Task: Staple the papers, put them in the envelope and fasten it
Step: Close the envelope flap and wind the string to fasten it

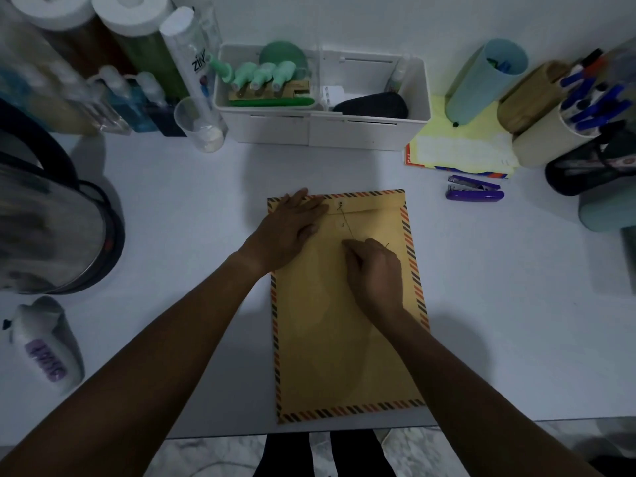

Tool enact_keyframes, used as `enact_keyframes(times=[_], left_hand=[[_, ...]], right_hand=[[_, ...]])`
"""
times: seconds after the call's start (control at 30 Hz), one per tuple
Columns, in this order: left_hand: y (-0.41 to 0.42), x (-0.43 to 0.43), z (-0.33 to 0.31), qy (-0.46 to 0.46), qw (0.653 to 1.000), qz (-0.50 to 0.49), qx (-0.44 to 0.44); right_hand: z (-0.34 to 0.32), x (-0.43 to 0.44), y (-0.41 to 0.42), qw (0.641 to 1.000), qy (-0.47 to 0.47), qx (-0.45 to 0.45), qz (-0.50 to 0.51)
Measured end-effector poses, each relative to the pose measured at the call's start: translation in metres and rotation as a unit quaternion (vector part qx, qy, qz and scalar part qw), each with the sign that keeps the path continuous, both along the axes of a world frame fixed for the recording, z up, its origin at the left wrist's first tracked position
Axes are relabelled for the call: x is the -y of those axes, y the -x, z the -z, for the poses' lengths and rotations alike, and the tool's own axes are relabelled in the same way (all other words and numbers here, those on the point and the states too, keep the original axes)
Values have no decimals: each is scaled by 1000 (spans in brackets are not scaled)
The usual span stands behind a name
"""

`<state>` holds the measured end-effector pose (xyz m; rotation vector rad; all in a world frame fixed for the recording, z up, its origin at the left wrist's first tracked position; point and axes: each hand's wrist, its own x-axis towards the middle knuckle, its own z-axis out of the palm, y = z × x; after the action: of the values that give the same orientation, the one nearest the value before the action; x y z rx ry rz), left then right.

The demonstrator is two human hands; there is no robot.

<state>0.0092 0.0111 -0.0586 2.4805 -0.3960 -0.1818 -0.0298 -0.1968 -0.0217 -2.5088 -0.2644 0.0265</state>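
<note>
A tan envelope (344, 339) with striped orange and black borders lies flat on the white table, its flap folded down at the far end. My left hand (292, 228) rests flat on the flap's left part, fingers spread. My right hand (377, 273) pinches the thin closure string (345, 224), which runs up to the upper button (340, 203) on the flap; a second button (343, 224) sits just below. No papers show outside the envelope. A purple stapler (474, 191) lies on the table to the right of the envelope's top corner, untouched.
A white organiser box (320, 129) stands behind the envelope. Yellow papers (461, 146) and a light-blue cup (485, 80) sit at the back right, beside pen holders (557, 132). Bottles crowd the back left, with a dark kettle (55, 228) at left. The table's front edge runs just below the envelope.
</note>
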Motion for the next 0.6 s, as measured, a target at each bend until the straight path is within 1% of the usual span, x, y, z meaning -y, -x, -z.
enact_keyframes(times=[0.1, 0.17, 0.23, 0.43, 0.6], left_hand=[[0, 1, -1, 5, 1000, -2, -1], [1, 2, -2, 6, 1000, -3, 2], [1, 2, -2, 10, 1000, -8, 2], [1, 2, -4, 16, 1000, -11, 1], [1, 1, -6, 24, 1000, -9, 0]], right_hand=[[-4, 5, 1, 996, -59, -17, 58], [-8, 3, -1, 992, -73, -23, 105], [-11, 0, -4, 988, -77, -29, 129], [-10, -15, -3, 980, -93, -70, 160], [-10, -27, -2, 985, -68, -101, 126]])
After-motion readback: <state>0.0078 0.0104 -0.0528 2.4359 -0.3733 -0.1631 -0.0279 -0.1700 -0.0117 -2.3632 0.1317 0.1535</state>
